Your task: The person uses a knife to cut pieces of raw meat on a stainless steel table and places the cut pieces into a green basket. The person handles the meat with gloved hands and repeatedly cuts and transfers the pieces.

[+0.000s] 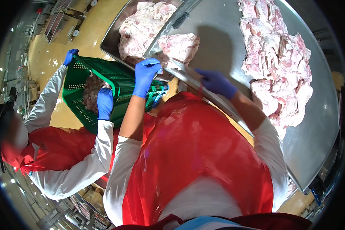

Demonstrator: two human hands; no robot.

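Note:
My left hand [146, 76], in a blue glove, is closed at the near edge of the metal table, beside a piece of pale raw meat [179, 46]. A small dark bit shows at its fingers; what it grips I cannot make out. My right hand [217, 82], also blue-gloved, hovers over the table's near edge, smeared by motion. Between the hands runs a blurred grey blade-like strip [186, 71]; which hand holds it I cannot tell. A dark-handled tool [181, 20] lies on the metal divider beyond the meat.
Large pale pieces of raw meat [274, 57] lie in a row on the metal table [214, 23] at right. A metal bin [113, 36] holds more meat. At left, a co-worker in a red apron [61, 149] holds a tilted green crate [120, 76] with meat scraps inside.

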